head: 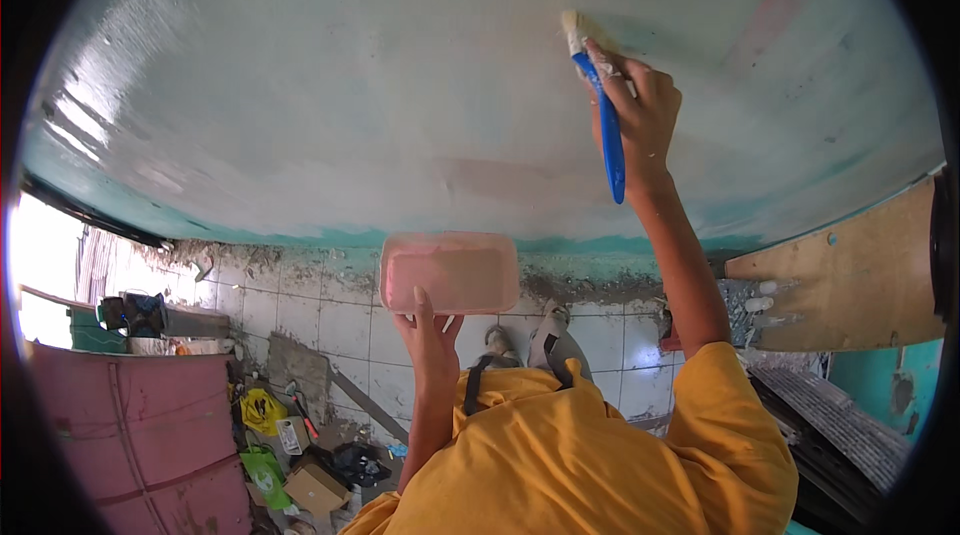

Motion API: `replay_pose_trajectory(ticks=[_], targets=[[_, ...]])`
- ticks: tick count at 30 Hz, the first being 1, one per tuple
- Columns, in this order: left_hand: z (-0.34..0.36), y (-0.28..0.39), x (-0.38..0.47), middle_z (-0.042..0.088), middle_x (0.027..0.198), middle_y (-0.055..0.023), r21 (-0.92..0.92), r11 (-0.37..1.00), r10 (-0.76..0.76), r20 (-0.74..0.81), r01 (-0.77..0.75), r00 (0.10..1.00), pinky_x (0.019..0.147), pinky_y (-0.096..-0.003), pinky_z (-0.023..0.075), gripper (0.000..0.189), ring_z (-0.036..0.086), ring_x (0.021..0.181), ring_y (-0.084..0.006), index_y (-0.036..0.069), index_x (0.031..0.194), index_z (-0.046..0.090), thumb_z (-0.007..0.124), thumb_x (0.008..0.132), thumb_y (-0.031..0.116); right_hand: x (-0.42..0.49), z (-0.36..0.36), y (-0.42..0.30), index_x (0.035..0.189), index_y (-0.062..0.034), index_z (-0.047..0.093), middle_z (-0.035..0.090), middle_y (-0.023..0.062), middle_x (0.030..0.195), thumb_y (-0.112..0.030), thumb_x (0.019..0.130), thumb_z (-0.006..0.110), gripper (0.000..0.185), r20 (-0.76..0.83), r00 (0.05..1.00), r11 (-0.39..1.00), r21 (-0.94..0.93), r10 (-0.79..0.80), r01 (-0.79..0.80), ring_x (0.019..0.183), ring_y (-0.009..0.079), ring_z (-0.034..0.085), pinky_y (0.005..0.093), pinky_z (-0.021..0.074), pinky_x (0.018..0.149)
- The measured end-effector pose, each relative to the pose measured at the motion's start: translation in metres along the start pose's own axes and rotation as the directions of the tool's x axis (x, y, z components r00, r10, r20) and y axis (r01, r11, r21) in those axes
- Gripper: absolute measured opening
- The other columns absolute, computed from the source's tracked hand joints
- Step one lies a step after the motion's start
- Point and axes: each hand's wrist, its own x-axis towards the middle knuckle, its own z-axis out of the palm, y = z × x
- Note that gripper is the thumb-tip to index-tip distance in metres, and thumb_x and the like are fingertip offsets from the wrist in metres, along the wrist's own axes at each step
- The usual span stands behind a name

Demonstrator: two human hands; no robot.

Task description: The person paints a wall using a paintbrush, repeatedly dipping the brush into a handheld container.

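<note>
My right hand [637,104] is closed around a paintbrush [611,137] with a blue handle, its pale bristles against the upper part of the wall [337,100]. White smears mark the fingers. Whitish, thin-looking paint covers much of the wall, with turquoise showing along the bottom and a faint pink streak at the upper right. Down near the wall's foot, my left hand [431,332] holds a pink rectangular plastic container [450,306] from its near side, thumb over the rim. Whether paint lies inside the container, I cannot tell.
White floor tiles [345,325] with dirt and debris run below the wall. A pink panel [150,430], a cardboard box [316,486] and plastic bags [262,411] are at the lower left. To the right stand a wooden board [847,272] and stacked corrugated sheets [840,415].
</note>
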Motion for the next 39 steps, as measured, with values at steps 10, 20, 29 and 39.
replay_pose_trajectory(ticks=[10, 20, 29, 39], targets=[[-0.010, 0.002, -0.007, 0.037, 0.148, -0.0149, 0.007, 1.000, 0.015, -0.036, -0.015, 0.999, 0.102, -0.0522, 0.0456, 0.068, 0.049, 0.131, -0.0318, 0.016, 0.148, 0.021, 0.061, 0.099, 0.042, -0.228, 0.108, -0.043, 0.135, -0.0257, 0.061, 0.053, -0.0006, 0.110, -0.012, 0.087, 0.066, 0.050, 0.426, 0.905, 0.998, 0.069, -0.020, -0.010, 0.101, 0.0205, 0.053, 0.0433, 0.0395, 0.085], [-0.001, 0.000, -0.005, 0.035, 0.148, -0.0150, 0.103, 0.994, 0.037, -0.032, -0.033, 0.999, 0.109, -0.0541, 0.0414, 0.076, 0.045, 0.134, -0.0344, 0.017, 0.153, 0.018, 0.058, 0.098, 0.051, -0.319, 0.109, -0.050, 0.130, -0.0173, 0.063, 0.060, 0.0053, 0.111, -0.015, 0.090, 0.067, 0.040, 0.688, 0.722, 0.907, 0.251, 0.079, -0.338, 0.097, 0.0271, 0.060, 0.0423, 0.0489, 0.080], [0.021, -0.005, -0.006, 0.034, 0.150, -0.0149, -0.001, 0.998, 0.069, 0.078, -0.069, 0.995, 0.106, -0.0530, 0.0442, 0.074, 0.047, 0.133, -0.0329, 0.017, 0.151, 0.015, 0.062, 0.099, 0.039, -0.227, -0.031, -0.049, 0.136, 0.0029, 0.053, 0.063, 0.0149, 0.122, -0.021, 0.100, 0.060, 0.044, 0.493, 0.671, 0.449, 0.502, 0.554, -0.739, 0.095, 0.0129, 0.060, 0.0285, 0.0501, 0.083], [0.052, -0.028, -0.050, 0.031, 0.149, -0.0149, 0.062, 0.986, 0.134, 0.251, -0.154, 0.959, 0.111, -0.0528, 0.0401, 0.071, 0.038, 0.139, -0.0294, 0.010, 0.147, 0.018, 0.063, 0.099, 0.035, -0.150, -0.158, -0.062, 0.112, 0.0016, 0.062, 0.068, 0.0073, 0.103, -0.016, 0.092, 0.070, 0.028, 0.636, 0.533, 0.165, 0.544, 0.558, -0.823, 0.082, 0.0075, 0.063, 0.0252, 0.0538, 0.072]])
